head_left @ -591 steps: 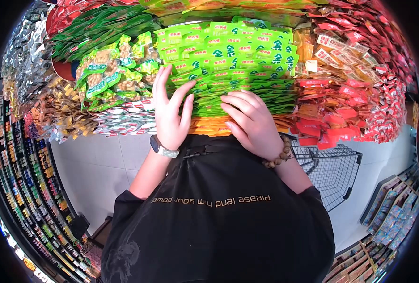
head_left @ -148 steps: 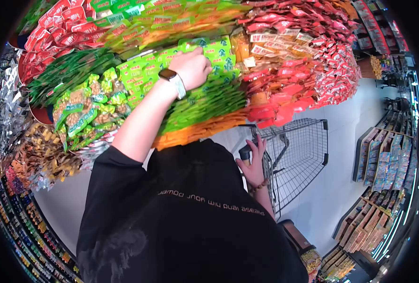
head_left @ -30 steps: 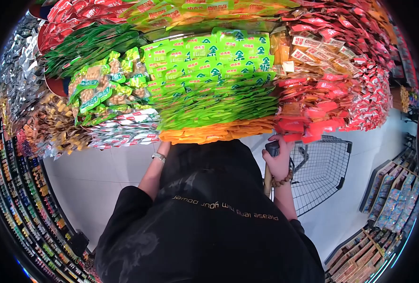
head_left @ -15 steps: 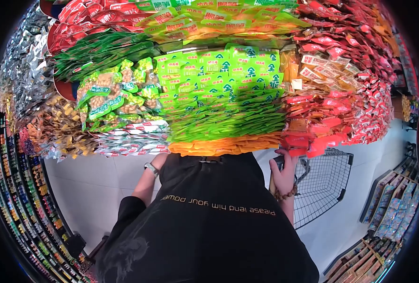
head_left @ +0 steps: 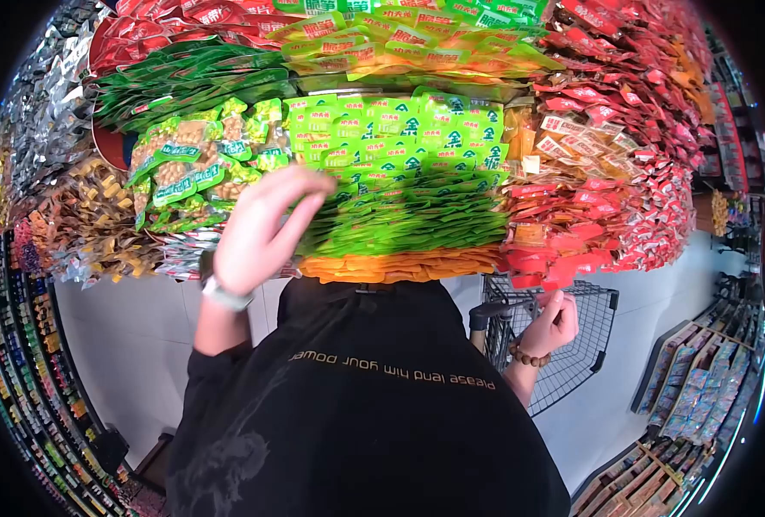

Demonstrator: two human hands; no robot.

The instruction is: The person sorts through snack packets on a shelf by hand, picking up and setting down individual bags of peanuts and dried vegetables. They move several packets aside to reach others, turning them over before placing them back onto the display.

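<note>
My left hand (head_left: 266, 226) is raised over the snack display, its fingers bent and somewhat blurred; whether they hold anything cannot be made out. Behind it lie the green-labelled peanut packs (head_left: 180, 172), and to its right the rows of bright green packets (head_left: 408, 207) with an orange row (head_left: 399, 264) below. My right hand (head_left: 556, 323), a beaded bracelet on its wrist, is at the front edge beneath the red packets (head_left: 563, 258), fingers curled together. Just left of it is the handle (head_left: 492, 312) of a wire shopping cart (head_left: 585, 345).
Dark green packets (head_left: 193, 82) and yellow-green packets (head_left: 399, 39) are heaped farther back. Silver packets (head_left: 50, 112) lie at the far left. Curved shelves (head_left: 29, 379) run down the left side. Stepped racks (head_left: 701, 379) stand at the right.
My left hand has come up from below the display's front edge to above the packets. My right hand has left the cart handle and moved right, its fingers now curled.
</note>
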